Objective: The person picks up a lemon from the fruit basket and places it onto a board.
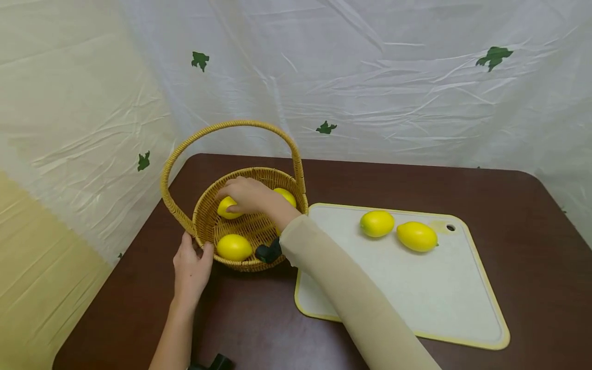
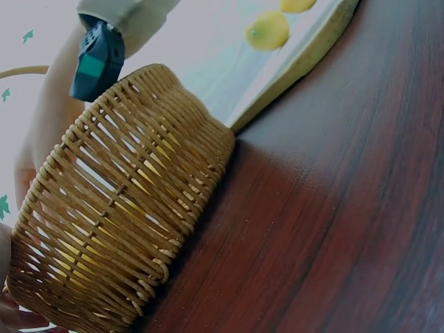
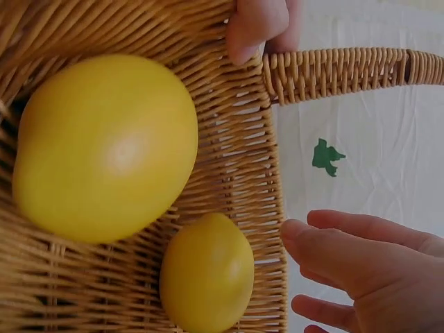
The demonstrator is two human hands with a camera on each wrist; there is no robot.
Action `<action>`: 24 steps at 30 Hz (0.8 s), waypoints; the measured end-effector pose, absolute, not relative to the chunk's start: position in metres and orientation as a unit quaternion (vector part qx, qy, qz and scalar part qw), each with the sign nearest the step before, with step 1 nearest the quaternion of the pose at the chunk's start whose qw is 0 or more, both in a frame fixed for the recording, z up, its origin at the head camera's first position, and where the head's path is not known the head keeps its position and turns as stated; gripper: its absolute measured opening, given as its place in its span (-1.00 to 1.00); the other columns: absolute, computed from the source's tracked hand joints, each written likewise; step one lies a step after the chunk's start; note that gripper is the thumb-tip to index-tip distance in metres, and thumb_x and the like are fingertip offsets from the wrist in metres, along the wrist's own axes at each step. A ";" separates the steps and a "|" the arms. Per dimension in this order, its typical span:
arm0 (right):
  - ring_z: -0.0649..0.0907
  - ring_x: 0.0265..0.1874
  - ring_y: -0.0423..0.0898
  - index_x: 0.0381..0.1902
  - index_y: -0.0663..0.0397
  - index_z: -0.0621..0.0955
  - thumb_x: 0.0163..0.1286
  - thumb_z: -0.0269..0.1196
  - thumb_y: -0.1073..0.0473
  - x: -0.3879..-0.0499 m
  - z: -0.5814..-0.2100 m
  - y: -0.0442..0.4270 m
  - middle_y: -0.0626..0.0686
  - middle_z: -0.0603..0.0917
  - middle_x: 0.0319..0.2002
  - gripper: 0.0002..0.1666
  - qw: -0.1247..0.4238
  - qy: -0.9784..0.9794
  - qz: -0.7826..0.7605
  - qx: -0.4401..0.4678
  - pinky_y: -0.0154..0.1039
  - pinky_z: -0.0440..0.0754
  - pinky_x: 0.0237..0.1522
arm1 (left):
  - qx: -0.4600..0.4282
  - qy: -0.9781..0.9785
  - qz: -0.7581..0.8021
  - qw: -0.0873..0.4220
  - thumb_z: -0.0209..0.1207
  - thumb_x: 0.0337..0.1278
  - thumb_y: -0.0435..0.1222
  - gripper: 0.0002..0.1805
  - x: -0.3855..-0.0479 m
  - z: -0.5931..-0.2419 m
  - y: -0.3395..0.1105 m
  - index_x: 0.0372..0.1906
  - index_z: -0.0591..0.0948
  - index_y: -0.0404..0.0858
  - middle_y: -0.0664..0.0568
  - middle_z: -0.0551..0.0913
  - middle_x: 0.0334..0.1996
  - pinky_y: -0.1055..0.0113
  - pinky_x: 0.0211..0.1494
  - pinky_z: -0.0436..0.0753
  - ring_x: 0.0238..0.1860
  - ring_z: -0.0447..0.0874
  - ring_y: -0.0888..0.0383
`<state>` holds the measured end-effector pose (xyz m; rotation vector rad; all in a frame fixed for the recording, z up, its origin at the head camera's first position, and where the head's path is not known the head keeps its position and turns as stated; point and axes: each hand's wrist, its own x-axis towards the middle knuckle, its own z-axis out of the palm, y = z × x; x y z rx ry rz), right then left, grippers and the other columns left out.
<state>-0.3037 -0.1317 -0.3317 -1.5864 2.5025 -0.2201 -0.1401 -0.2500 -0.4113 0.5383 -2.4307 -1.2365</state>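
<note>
A round wicker basket with a tall hoop handle holds several yellow lemons, among them a front lemon and a left lemon. My left hand grips the basket's near-left rim beside the handle's base. Over the left lemon, inside the basket, reaches my right hand. In the right wrist view this right hand has extended fingers, apart from the lemon and with nothing in them. The sleeved right forearm hides part of the basket's right side.
Right of the basket lies a white cutting board with a yellow edge. Two lemons, one left and one right, rest on it. The dark brown table meets a pale curtain behind.
</note>
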 end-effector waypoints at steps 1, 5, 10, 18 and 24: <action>0.37 0.18 -0.05 0.20 -0.06 0.47 0.31 0.15 0.04 -0.303 -0.332 -0.134 -0.03 0.46 0.16 -0.51 0.084 0.839 -0.072 -0.533 -0.20 0.27 0.17 | 0.190 -0.860 -0.438 0.181 -0.03 0.19 -0.25 -0.51 -0.140 -0.411 -0.250 0.21 0.29 -0.32 -0.22 0.50 -0.02 0.04 -0.11 0.52 -0.05 0.53 -0.09; 0.38 0.17 -0.04 0.19 -0.08 0.48 0.29 0.17 0.06 -0.302 -0.334 -0.140 -0.03 0.47 0.14 -0.51 0.088 0.838 -0.079 -0.533 -0.21 0.27 0.17 | 0.192 -0.859 -0.440 0.176 -0.03 0.19 -0.25 -0.52 -0.141 -0.411 -0.251 0.21 0.28 -0.32 -0.22 0.50 -0.01 0.03 -0.12 0.52 -0.05 0.53 -0.09; 0.37 0.17 -0.05 0.18 -0.09 0.48 0.30 0.17 0.08 -0.305 -0.339 -0.145 -0.03 0.47 0.13 -0.53 0.099 0.839 -0.081 -0.529 -0.20 0.28 0.16 | 0.190 -0.860 -0.442 0.172 -0.03 0.19 -0.25 -0.51 -0.143 -0.411 -0.251 0.21 0.27 -0.32 -0.21 0.50 0.00 0.06 -0.14 0.51 -0.05 0.53 -0.07; 0.34 0.20 -0.06 0.18 -0.11 0.48 0.29 0.17 0.08 -0.313 -0.348 -0.146 -0.04 0.46 0.14 -0.52 0.135 0.844 -0.080 -0.513 -0.19 0.24 0.19 | 0.187 -0.861 -0.437 0.183 -0.02 0.18 -0.26 -0.54 -0.143 -0.411 -0.251 0.18 0.30 -0.32 -0.19 0.51 -0.04 0.07 -0.15 0.51 -0.08 0.54 -0.05; 0.36 0.17 -0.08 0.18 -0.14 0.48 0.27 0.19 0.09 -0.321 -0.356 -0.147 -0.04 0.44 0.14 -0.51 0.156 0.844 -0.079 -0.507 -0.22 0.27 0.16 | 0.192 -0.861 -0.435 0.181 0.00 0.17 -0.26 -0.53 -0.141 -0.412 -0.250 0.18 0.29 -0.32 -0.19 0.51 -0.04 0.07 -0.16 0.53 -0.09 0.56 -0.05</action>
